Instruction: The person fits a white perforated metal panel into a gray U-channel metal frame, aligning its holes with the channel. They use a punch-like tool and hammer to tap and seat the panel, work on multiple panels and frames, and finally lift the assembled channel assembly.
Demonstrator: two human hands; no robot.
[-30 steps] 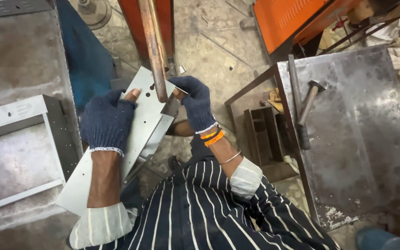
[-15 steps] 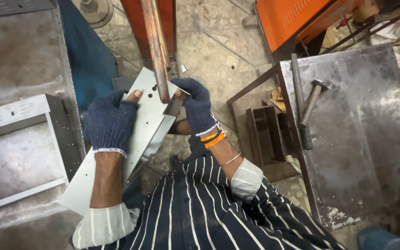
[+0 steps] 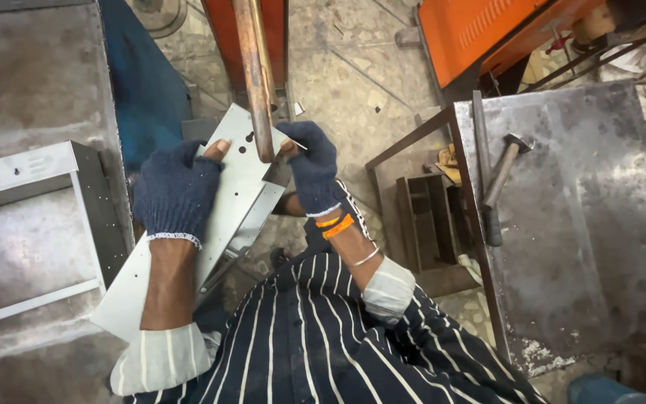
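Two gloved hands hold a grey sheet-metal panel [image 3: 226, 202] under a copper rod [image 3: 256, 82] at 12 o'clock. Left hand [image 3: 176, 193] fingers press flat on the panel; right hand [image 3: 313, 170] fingers pinch its edge. Positioning appears in progress; next, exact hole alignment. The rod tip contact is hidden.

Dark blue knit gloves on my left hand [image 3: 176, 193] and right hand [image 3: 314, 173], pale grey sheet-metal panel [image 3: 235, 196], coppery-brown rod [image 3: 254, 78] at twelve o'clock, orange bangles [image 3: 336, 224], navy white-striped shirt [image 3: 323, 337].
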